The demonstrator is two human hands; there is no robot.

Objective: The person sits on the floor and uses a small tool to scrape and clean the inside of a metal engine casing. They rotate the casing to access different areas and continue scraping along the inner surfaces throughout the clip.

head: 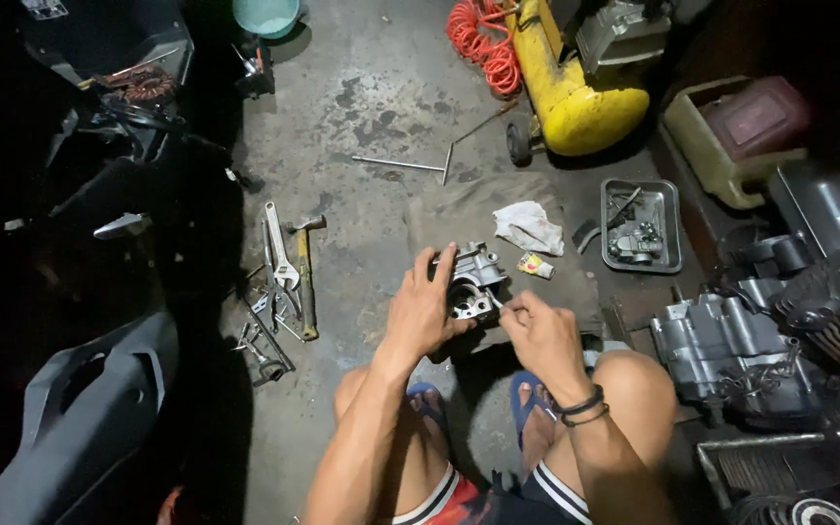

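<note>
Grey cast metal sits at the middle of the head view: we see a small engine part (472,282), a pale ribbed housing with a round bore, held just above a dusty brown mat (459,209) on the concrete floor (362,87). We take this engine part as our landmark. The left hand (427,309) grasps it from its left side, thumb up over the top edge and fingers wrapped around the body. The right hand (540,331) is just right of it, fingers pinched together on something thin and pale that touches the part's lower right edge; we cannot tell what that thing is. Black bands circle the right wrist.

Just right of the engine part, on the same mat, lie a crumpled white rag (529,227) and a small yellow and red packet (535,264). Further right stands a rectangular metal tray (671,194) with small parts in it, and beyond and below that a bulky engine block (726,355). Well left of the engine part we see a hammer (305,277) with a wooden handle, an adjustable wrench (280,258) and a scatter of smaller tools. Above it lies a T-handle wrench (410,164), and farther up a yellow air compressor tank (571,92) with a coiled orange hose (478,39). Below the part are our bare knees and blue sandals (527,394).
</note>
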